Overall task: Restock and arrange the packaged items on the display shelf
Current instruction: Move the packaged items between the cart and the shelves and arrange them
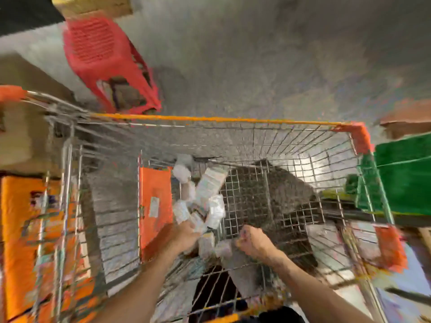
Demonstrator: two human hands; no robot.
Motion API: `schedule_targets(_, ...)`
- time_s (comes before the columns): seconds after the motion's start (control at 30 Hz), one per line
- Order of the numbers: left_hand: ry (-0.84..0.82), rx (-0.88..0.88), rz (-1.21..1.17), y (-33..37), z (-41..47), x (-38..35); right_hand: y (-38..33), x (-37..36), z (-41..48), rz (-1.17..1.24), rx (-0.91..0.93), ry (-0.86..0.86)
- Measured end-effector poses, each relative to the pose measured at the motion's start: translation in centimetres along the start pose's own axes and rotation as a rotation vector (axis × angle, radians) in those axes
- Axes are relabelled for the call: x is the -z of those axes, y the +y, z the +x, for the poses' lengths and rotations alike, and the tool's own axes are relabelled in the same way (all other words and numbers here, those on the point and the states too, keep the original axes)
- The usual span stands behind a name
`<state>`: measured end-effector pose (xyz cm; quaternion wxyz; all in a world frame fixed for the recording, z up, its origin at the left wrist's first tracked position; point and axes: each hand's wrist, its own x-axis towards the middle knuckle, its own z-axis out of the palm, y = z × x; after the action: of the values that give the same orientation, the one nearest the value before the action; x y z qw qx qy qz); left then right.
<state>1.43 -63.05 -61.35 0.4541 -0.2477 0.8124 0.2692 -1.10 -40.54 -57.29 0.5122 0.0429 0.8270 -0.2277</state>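
I look down into a wire shopping cart (233, 127) with orange trim. A pile of small white packaged items (203, 197) lies against the cart's orange child-seat flap (155, 201). My left hand (184, 234) reaches into the pile and its fingers close on several white packets. My right hand (251, 241) hovers over the cart's mesh floor as a closed fist beside more packets (214, 245); blur hides whether it holds anything. No display shelf shows clearly.
A red plastic stool (105, 59) stands on the grey floor beyond the cart. Orange packaged goods (21, 241) sit at the left. A green crate (403, 173) is at the right, with a cardboard box (410, 122) behind it.
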Motion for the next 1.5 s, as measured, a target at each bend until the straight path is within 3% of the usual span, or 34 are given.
schedule_targets(0.17,-0.122,0.061,0.047,-1.7,4.1,-3.7,-0.2,-5.7,5.9,-0.140,-0.079,-0.188)
schedule_targets(0.3,-0.220,0.043,0.031,-1.0,5.9,-6.4,0.0,-7.8,9.3,-0.243,-0.075,-0.219)
schedule_targets(0.4,-0.110,-0.010,0.074,-0.9,6.0,-7.8,-0.3,-8.9,11.3,-0.272,-0.153,-0.237)
schedule_targets(0.47,-0.003,0.033,-0.002,-1.7,6.7,-9.1,-0.2,-9.9,12.2,-0.228,-0.223,-0.221)
schedule_targets(0.57,0.026,0.173,-0.120,-1.9,7.5,-8.9,0.1,-10.2,13.1,-0.047,-0.345,-0.158)
schedule_targets(0.73,-0.123,0.190,-0.023,-0.1,6.4,-7.4,0.4,-7.5,12.2,0.252,-0.386,-0.091)
schedule_targets(1.0,-0.024,-0.039,-0.271,3.1,3.0,-2.8,2.6,2.2,5.2,0.388,-0.183,0.083)
schedule_targets(1.13,-0.029,-0.329,-0.240,11.2,-0.8,0.5,3.4,8.8,-2.9,0.508,-0.058,0.097)
schedule_targets(1.2,-0.080,-0.463,-0.247,15.9,-2.7,2.0,3.7,12.0,-6.1,0.539,0.021,0.214)
schedule_targets(1.3,-0.048,-0.723,-0.189,23.7,-8.6,2.5,5.6,16.9,-14.0,0.586,0.065,0.573)
schedule_targets(1.5,-0.035,-1.105,-0.153,35.8,-22.0,1.5,10.2,23.2,-27.6,0.913,0.199,0.875)
